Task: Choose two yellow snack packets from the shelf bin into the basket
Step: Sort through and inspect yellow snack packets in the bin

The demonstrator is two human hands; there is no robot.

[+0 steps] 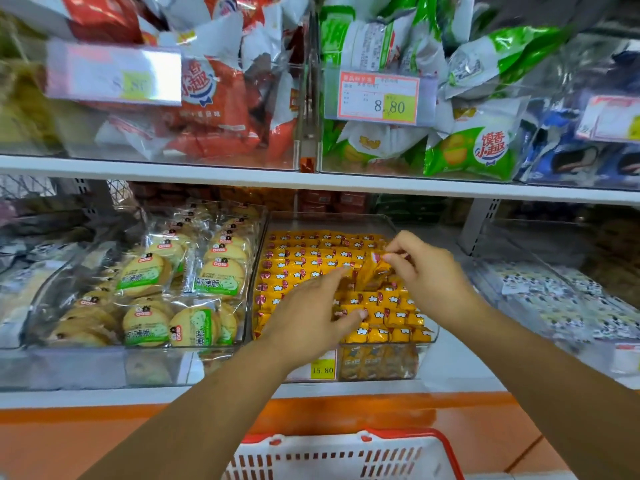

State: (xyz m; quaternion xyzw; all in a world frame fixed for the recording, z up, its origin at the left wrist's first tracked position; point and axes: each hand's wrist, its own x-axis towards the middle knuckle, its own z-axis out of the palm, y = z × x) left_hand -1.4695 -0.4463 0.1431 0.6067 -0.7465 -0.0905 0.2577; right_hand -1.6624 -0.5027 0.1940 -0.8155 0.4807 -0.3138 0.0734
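Pinching a yellow snack packet (pixel 372 273) just above the packed shelf bin (pixel 329 221), the right hand (pixel 427 271) holds it tilted; left hand (pixel 311 310) hovers beside it, fingers spread, red basket (pixel 346 455) below.

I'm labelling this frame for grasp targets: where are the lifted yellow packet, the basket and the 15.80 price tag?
lifted yellow packet (pixel 370 273): head view, on its wrapper's middle.
basket (pixel 398 434): head view, on its red far rim.
15.80 price tag (pixel 322 370): head view, on the yellow price patch.
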